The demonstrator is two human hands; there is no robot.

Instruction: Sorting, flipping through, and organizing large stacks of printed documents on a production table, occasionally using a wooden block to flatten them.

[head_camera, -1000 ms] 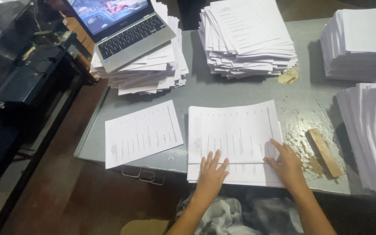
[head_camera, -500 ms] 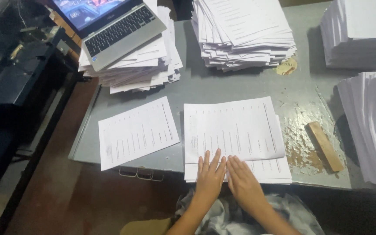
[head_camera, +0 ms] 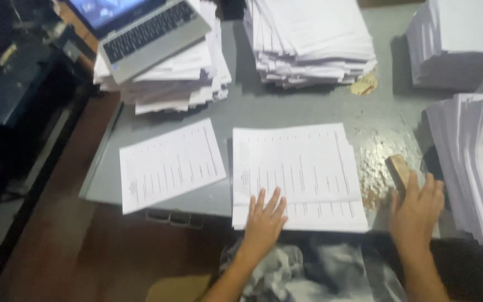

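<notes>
Grey and scuffed, a metal tabletop (head_camera: 308, 109) is seen from above, its near edge over a brown floor, with worn, pale patches toward the right. Near the front edge a flat white stack of printed sheets (head_camera: 297, 168) is lain square to the table; its lower left corner is pressed under the left hand (head_camera: 265, 217), fingers spread and palm flat, nothing pinched. The right hand (head_camera: 417, 210) is laid open at the table's right front, fingers together and extended, its fingertips touching the near end of a small tan wooden block (head_camera: 398, 169); no grasp can be made out.

The step in hand is judged to be the steadying and squaring of the front stack, with the block about to be taken up. A closing of the right fingers round the block would be called for next, while the left palm is kept flat so that the sheets are not shifted.

A single white printed sheet (head_camera: 169, 163) is lain tilted to the left of the stack, apart from it. Tall white paper piles (head_camera: 308, 39) are stood at the back and along the right edge. An open silver laptop (head_camera: 146, 28) is rested on a further paper pile at the back left. A small crumpled yellowish scrap (head_camera: 363, 85) is lain beside the middle pile
</notes>
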